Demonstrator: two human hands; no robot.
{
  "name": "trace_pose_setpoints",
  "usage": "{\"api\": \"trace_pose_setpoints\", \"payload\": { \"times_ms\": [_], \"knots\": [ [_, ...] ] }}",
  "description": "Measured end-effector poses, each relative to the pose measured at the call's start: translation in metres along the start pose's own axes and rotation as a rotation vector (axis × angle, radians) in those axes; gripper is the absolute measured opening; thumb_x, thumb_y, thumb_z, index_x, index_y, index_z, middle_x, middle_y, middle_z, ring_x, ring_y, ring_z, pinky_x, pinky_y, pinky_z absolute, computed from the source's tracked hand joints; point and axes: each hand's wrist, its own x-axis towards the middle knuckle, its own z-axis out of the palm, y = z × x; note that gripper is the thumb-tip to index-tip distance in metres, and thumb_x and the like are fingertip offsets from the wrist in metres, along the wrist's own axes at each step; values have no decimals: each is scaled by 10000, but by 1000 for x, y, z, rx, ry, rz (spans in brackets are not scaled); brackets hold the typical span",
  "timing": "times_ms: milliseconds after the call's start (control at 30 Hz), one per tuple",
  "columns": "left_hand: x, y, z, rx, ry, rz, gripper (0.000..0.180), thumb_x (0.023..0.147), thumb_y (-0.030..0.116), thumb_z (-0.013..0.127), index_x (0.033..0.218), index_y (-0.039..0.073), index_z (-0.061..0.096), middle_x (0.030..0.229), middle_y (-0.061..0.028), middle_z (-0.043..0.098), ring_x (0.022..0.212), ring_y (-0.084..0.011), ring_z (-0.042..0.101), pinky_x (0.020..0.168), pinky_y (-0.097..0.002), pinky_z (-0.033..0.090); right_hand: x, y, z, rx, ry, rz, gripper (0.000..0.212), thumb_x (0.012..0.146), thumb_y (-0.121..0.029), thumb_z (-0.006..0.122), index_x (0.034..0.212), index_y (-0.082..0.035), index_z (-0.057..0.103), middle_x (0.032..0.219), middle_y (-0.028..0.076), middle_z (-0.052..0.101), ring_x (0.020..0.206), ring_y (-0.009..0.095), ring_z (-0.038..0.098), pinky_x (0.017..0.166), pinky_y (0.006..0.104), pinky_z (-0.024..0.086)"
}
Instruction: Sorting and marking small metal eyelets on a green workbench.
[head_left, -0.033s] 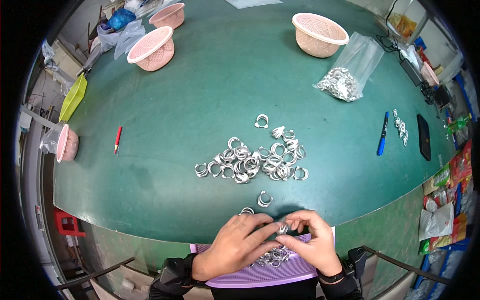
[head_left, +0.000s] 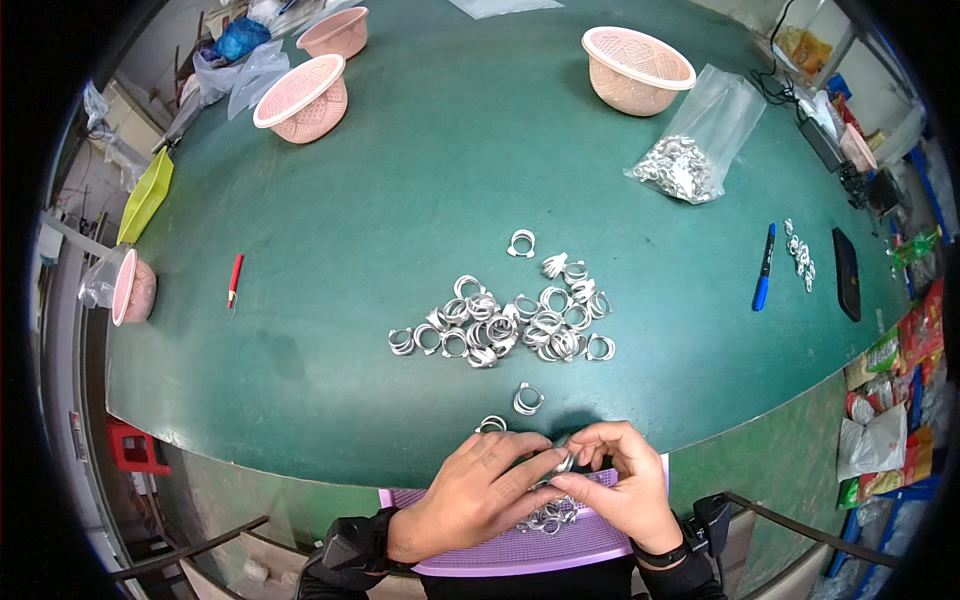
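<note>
Over the near table edge, my right hand [head_left: 622, 480] pinches a few silver metal rings [head_left: 566, 461] between thumb and fingers. My left hand [head_left: 478, 492] reaches in from the other side, its fingertips at the same rings and partly covering them. Beneath both hands is a purple mesh basket [head_left: 540, 558], with loose silver rings [head_left: 550, 516] in it. Just beyond my left hand lies one ring cluster [head_left: 491, 425], and a little farther another nested ring cluster [head_left: 528, 399]. A larger pile of ring clusters [head_left: 500, 326] spreads over the middle of the green table [head_left: 330, 220].
At the back stand pink baskets [head_left: 640, 70], with a clear bag of small metal pieces [head_left: 682, 168] beside one. A blue marker [head_left: 765, 268], small rings [head_left: 801, 255] and a black phone-like object [head_left: 846, 274] lie right. A red pen [head_left: 235, 281] lies left.
My left hand has shifted very slightly and its fingers sit a little differently at the rings, which look slightly turned. The pile on the table is unchanged.
</note>
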Motion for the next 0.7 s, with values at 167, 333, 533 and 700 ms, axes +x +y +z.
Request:
{"api": "trace_pose_setpoints", "payload": {
  "times_ms": [167, 333, 533, 700],
  "knots": [
    [2, 2, 9, -70, 111, -10, 406, 602, 80, 743, 965, 18, 573, 902, -106, 596, 774, -234, 591, 659, -296, 473, -7, 6, -1, 304, -56, 174, 301, 698, -88, 708, 930, -26, 527, 798, 27, 585, 698, 77, 512, 607, 212, 411],
    [1, -3, 5, -152, 160, -209, 314, 653, 106, 724, 917, 7, 588, 885, -116, 608, 785, -237, 607, 682, -304, 492, 20, 13, -49, -11, 347, 4, 164, 779, -82, 611, 905, -10, 535, 742, 26, 573, 670, 91, 517, 608, 230, 416],
    [1, -5, 10, -174, 127, -221, 270, 669, 96, 710, 893, 2, 593, 894, -110, 611, 810, -230, 603, 692, -300, 492, 80, 56, -166, -954, 736, 92, 301, 810, -235, 583, 972, 11, 522, 817, 145, 561, 711, 242, 551, 646, 321, 441],
    [2, -6, 16, -167, 138, -215, 304, 619, 57, 738, 884, -1, 600, 890, -113, 611, 802, -233, 601, 698, -302, 482, 100, 65, -202, -1003, 660, 288, 406, 777, -348, 589, 867, 47, 561, 792, 169, 583, 719, 291, 563, 651, 357, 438]
  ]
}}
